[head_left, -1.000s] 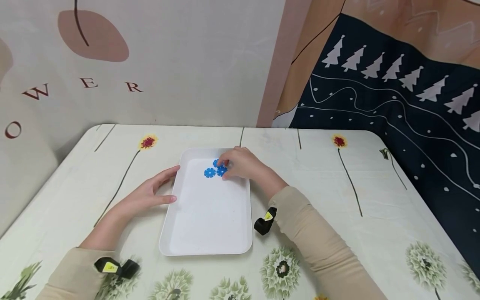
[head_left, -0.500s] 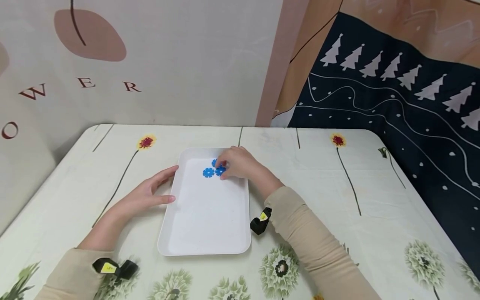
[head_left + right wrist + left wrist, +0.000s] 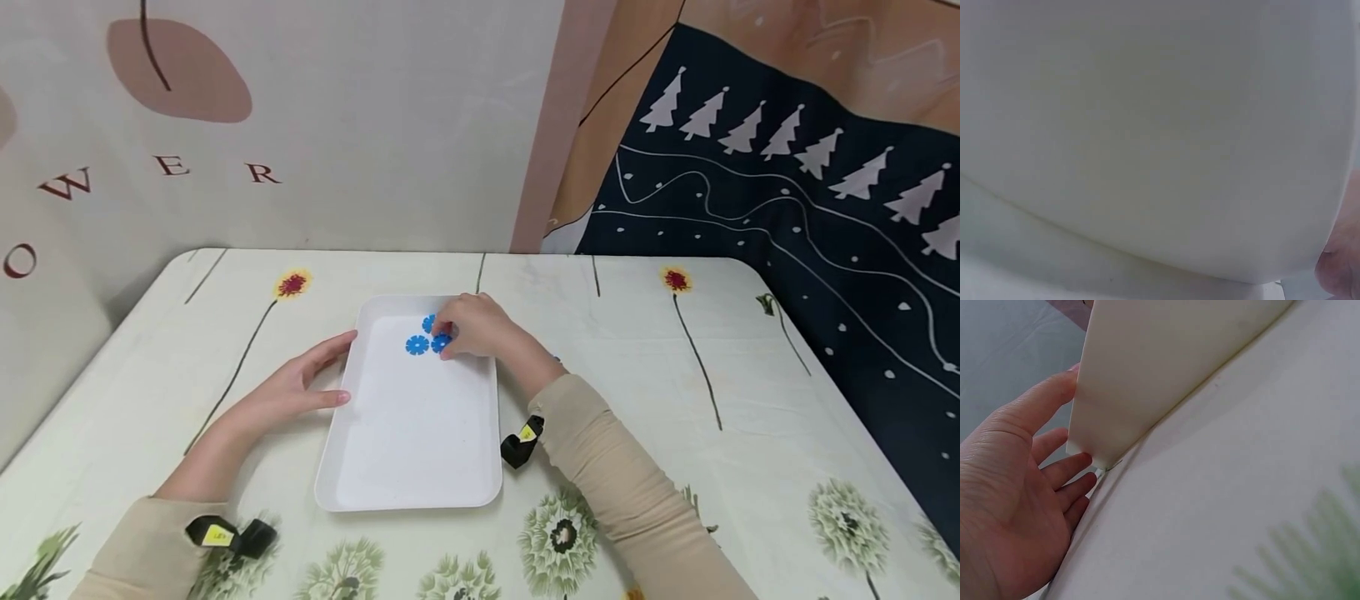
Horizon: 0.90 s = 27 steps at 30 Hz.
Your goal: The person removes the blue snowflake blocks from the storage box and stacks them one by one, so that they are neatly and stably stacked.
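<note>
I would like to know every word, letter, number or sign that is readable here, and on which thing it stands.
"O W E R": spaced capitals on the pale backdrop.
Yellow label on the black left-wrist camera: too small to read.
Yellow label on the black right-wrist camera: too small also.
White tray, blue flower-shaped discs: no text visible.

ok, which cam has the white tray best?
Head view: the white tray shows nearly whole, inside and rim, its far right corner behind the right hand. Left wrist shows just part of its outer side; right wrist, a close, dim stretch of outer wall.
</note>
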Each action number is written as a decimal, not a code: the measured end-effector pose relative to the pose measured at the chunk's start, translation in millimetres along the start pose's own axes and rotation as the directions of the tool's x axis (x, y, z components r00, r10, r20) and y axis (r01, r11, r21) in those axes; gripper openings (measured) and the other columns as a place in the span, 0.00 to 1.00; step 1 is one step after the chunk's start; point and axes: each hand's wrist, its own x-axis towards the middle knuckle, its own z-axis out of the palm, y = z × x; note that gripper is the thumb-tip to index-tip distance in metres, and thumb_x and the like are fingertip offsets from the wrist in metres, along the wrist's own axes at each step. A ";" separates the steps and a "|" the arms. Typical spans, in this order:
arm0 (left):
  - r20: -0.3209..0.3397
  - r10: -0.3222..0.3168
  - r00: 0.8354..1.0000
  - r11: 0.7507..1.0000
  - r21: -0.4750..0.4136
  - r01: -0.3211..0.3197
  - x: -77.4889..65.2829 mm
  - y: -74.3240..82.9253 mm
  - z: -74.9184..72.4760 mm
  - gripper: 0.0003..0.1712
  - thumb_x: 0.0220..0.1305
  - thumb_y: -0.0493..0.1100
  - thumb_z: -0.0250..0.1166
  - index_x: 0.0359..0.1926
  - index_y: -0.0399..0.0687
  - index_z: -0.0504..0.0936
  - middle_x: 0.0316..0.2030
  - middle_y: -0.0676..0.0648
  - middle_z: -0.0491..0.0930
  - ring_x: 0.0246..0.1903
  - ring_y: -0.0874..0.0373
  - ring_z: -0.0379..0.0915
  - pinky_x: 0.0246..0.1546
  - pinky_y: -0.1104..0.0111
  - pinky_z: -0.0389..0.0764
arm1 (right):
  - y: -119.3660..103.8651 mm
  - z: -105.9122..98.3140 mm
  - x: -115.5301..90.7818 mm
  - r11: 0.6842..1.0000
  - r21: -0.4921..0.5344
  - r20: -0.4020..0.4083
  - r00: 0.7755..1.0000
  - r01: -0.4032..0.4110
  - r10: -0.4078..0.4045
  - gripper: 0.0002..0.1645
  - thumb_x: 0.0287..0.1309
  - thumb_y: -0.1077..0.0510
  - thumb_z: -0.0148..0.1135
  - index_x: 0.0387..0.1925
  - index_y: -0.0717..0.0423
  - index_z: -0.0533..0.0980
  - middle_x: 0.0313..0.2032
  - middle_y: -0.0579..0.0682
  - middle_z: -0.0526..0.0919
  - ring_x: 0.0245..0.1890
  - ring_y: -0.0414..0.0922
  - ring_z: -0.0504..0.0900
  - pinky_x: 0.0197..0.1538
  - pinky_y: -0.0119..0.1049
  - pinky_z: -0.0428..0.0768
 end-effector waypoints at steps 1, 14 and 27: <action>0.000 0.001 1.000 1.000 0.005 -0.001 0.2 0.2 0.1 0.49 0.57 0.40 0.71 0.74 0.44 0.53 0.71 0.40 0.53 0.70 0.41 0.45 0.63 0.43 0.52 | 0.3 -0.1 -0.1 1.000 -0.001 0.001 1.000 -0.002 0.002 0.19 0.49 0.44 0.73 0.44 0.42 0.84 0.38 0.36 0.81 0.43 0.37 0.72 0.56 0.39 0.64; 0.003 0.005 1.000 1.000 -0.009 -0.005 0.5 -0.8 0.3 0.48 0.57 0.40 0.70 0.74 0.43 0.53 0.71 0.40 0.53 0.70 0.41 0.45 0.65 0.66 0.57 | 4.5 2.6 -1.1 0.999 0.041 -0.020 1.000 0.011 -0.010 0.17 0.49 0.45 0.73 0.41 0.43 0.84 0.38 0.36 0.81 0.42 0.36 0.72 0.54 0.38 0.63; -0.001 0.002 1.000 1.000 -0.005 -0.002 0.4 -2.1 -0.2 0.49 0.57 0.40 0.71 0.73 0.43 0.53 0.71 0.40 0.53 0.70 0.41 0.44 0.63 0.42 0.51 | 0.8 -12.9 -14.4 0.990 0.140 -0.081 0.997 0.018 -0.006 0.17 0.50 0.48 0.73 0.43 0.46 0.83 0.39 0.39 0.81 0.45 0.40 0.69 0.52 0.36 0.62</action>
